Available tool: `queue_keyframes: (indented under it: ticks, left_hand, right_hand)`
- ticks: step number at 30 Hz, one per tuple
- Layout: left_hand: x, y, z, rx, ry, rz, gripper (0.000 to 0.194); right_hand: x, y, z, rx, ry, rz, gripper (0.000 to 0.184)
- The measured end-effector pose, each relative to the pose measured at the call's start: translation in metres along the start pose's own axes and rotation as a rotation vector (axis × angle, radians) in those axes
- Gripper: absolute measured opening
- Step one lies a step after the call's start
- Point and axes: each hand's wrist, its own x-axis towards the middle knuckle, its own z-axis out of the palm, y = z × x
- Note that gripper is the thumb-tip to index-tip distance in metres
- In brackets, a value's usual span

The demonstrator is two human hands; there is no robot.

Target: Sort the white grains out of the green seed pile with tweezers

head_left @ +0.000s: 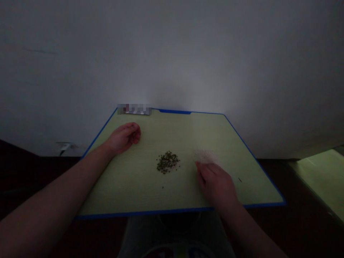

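A loose pile of small dark green beans or seeds (168, 163) lies near the middle of the pale table (150, 197). Right of it is a thin spread of tiny pale grains (206, 156). My right hand (216, 181) is at the near edge of these grains, thumb and fingertips pressed together; whatever is in the pinch is too small to see. My left hand (125, 138) rests on its side at the table's left, beyond the dark pile, its fingers curled in. Nothing shows in that hand, though the inside of the curl is partly hidden.
A blurred flat packet or box (134, 109) lies at the far left corner. One dark sliver (240, 180) lies right of my right hand. Blue edging (174, 111) borders the table, which stands against a grey wall (172, 53). Another pale surface (325, 175) is at far right.
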Motion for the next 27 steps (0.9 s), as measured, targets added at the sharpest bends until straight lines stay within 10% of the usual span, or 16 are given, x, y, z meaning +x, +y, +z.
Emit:
queue_keyframes:
  ticks: [27]
  left_hand:
    - [0.000, 0.000, 0.000, -0.005, 0.014, -0.017, 0.015]
  right_hand:
    - [0.000, -0.016, 0.001, 0.060, -0.064, -0.142, 0.031]
